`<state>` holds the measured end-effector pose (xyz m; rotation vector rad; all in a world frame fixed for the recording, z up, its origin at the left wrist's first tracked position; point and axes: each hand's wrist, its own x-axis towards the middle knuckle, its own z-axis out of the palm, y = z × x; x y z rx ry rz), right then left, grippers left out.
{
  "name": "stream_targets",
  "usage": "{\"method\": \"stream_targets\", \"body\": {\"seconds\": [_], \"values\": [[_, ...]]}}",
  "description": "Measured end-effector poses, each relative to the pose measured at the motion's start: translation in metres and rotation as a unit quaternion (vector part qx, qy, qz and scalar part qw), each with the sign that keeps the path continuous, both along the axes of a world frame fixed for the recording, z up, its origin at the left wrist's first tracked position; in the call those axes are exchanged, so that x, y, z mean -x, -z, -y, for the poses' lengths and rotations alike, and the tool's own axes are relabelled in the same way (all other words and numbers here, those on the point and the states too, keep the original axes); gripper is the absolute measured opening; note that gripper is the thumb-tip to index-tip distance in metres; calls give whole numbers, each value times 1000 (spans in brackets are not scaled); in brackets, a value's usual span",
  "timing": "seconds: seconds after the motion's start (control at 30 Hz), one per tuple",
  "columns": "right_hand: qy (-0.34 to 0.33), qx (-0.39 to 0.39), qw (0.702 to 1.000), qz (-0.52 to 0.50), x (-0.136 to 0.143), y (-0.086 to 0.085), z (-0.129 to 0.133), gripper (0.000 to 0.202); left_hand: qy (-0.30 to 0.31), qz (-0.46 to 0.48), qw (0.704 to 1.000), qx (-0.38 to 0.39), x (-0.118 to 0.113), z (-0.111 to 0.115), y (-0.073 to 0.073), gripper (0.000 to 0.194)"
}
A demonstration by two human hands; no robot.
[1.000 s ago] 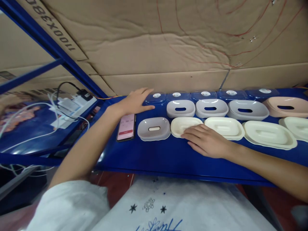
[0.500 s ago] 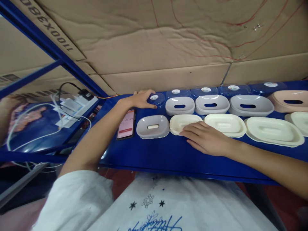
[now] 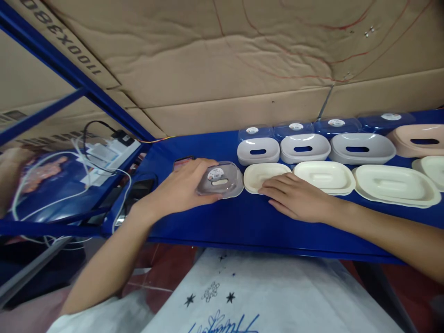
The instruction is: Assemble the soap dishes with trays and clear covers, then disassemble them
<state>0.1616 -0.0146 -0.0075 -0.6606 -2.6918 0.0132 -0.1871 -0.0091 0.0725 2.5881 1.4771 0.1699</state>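
Observation:
My left hand (image 3: pixel 189 187) grips a clear plastic lid (image 3: pixel 227 172) with a round white label, thumb in front and fingers behind. The lid sits over the grey oval soap dish (image 3: pixel 230 193) at the left end of the front row; whether it is fully seated I cannot tell. My right hand (image 3: pixel 294 196) lies with outstretched fingers on the front right edge of a cream oval tray (image 3: pixel 255 175), holding nothing. Another cream tray (image 3: pixel 322 176) is just right of those fingers. Behind stands a grey slotted dish (image 3: pixel 258 151).
More clear lids (image 3: pixel 255 132) line the back, beside a cardboard wall (image 3: pixel 208 92). A peach dish (image 3: pixel 412 141) stands far right. A phone (image 3: pixel 183 162) lies partly behind my left hand. A power strip (image 3: pixel 114 155) with cables is at the left by a blue frame (image 3: pixel 79 92).
My left hand has brought the clear lid from the back row forward onto the leftmost grey dish. My right hand stays on the cream tray.

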Motion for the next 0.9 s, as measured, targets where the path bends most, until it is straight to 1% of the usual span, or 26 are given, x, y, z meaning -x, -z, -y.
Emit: {"method": "stream_targets", "body": {"seconds": [0.1, 0.17, 0.3, 0.43, 0.67, 0.8, 0.9], "values": [[2, -2, 1000, 6, 0, -1, 0, 34, 23, 6, 1000, 2, 1, 0, 15, 74], [3, -2, 1000, 9, 0, -1, 0, 33, 30, 10, 1000, 1, 2, -5, 20, 74], [7, -5, 1000, 7, 0, 0, 0, 33, 29, -5, 999, -22, -3, -7, 18, 74], [8, -7, 1000, 6, 0, 0, 0, 33, 34, -30, 999, -30, -8, -6, 17, 70], [5, -12, 1000, 11, 0, 1, 0, 34, 27, 13, 999, -12, -5, -12, 31, 76], [2, -11, 1000, 17, 0, 0, 0, 34, 20, 6, 1000, -16, 0, -24, 30, 70], [1, -13, 1000, 20, 1, -1, 0, 33, -8, -2, 1000, -14, 3, -38, 26, 68]]}}
